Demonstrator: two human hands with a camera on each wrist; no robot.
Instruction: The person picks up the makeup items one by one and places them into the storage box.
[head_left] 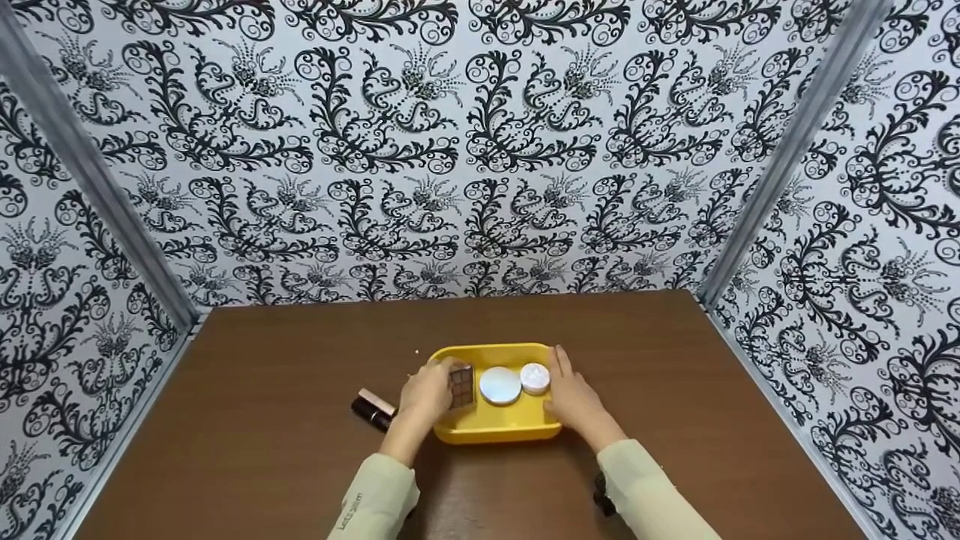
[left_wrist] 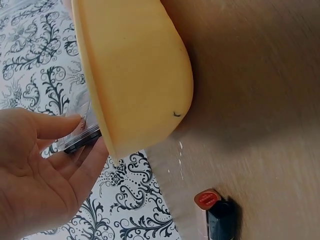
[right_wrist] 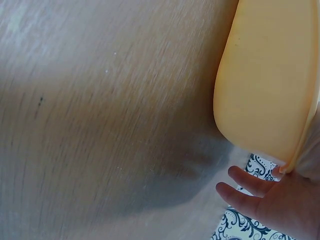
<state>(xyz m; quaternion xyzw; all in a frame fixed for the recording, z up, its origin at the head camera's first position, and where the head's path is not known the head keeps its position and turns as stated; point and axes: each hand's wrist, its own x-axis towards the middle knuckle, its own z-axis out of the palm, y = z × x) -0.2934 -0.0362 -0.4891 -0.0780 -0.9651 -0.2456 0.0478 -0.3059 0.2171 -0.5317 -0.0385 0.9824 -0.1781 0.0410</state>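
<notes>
A yellow tray stands on the table. At its left end my left hand holds an eyeshadow palette of brown shades over the inside. The left wrist view shows thumb and fingers pinching the clear-lidded palette at the tray's rim. Inside lie a round white compact and a smaller white jar. Along the right rim rests my right hand; the right wrist view shows its extended fingers outside the tray wall.
Left of the tray, a pale pink tube and a black tube lie side by side on the brown table. Patterned walls enclose the table at the back and sides. Something small and dark shows beside the right sleeve.
</notes>
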